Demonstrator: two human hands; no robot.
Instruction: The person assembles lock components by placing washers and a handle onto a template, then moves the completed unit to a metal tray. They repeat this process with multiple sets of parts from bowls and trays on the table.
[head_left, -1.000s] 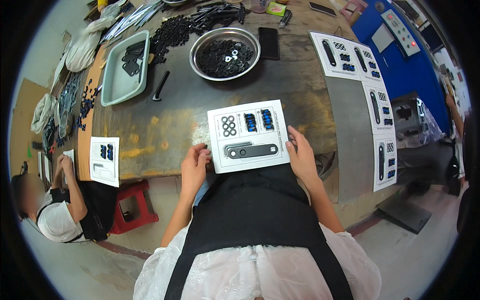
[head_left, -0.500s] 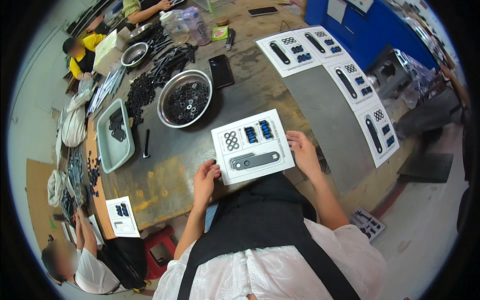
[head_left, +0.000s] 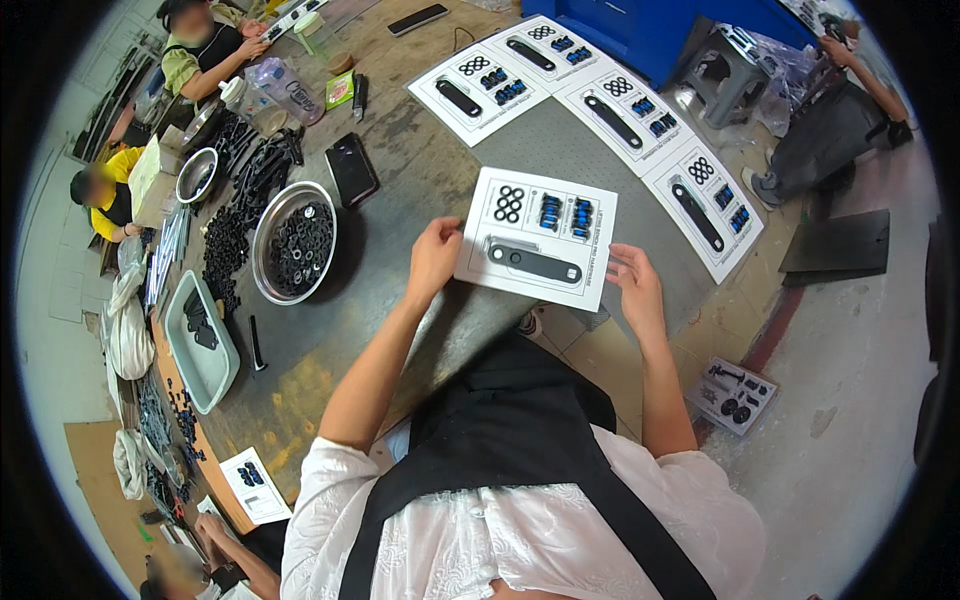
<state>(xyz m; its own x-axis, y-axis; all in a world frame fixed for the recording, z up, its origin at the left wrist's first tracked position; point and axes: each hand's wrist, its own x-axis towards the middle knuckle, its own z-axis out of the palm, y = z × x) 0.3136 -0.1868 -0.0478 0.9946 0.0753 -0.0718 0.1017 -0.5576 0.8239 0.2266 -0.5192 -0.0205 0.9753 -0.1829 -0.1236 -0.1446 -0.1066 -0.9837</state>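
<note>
A white hardware card is held level between my two hands, above the table's front edge. My left hand grips its left edge, with the fingers partly hidden behind it. At the right edge, the fingers of my right hand close on the card's side. On the card lie a black flat bar wrench, black rings and blue-banded black bolts. Thin hex keys show along the bar's upper edge. Past the card, several similar filled cards lie in a curved row on a grey mat.
Left on the table stand a steel bowl of black washers, a pale tray with black plates, a black bolt and a phone. Another card lies at the near left corner. Co-workers sit along the left side.
My hands have carried the card to the right and away from me, toward the row of cards. It now tilts the other way. The view has swung to the right.
</note>
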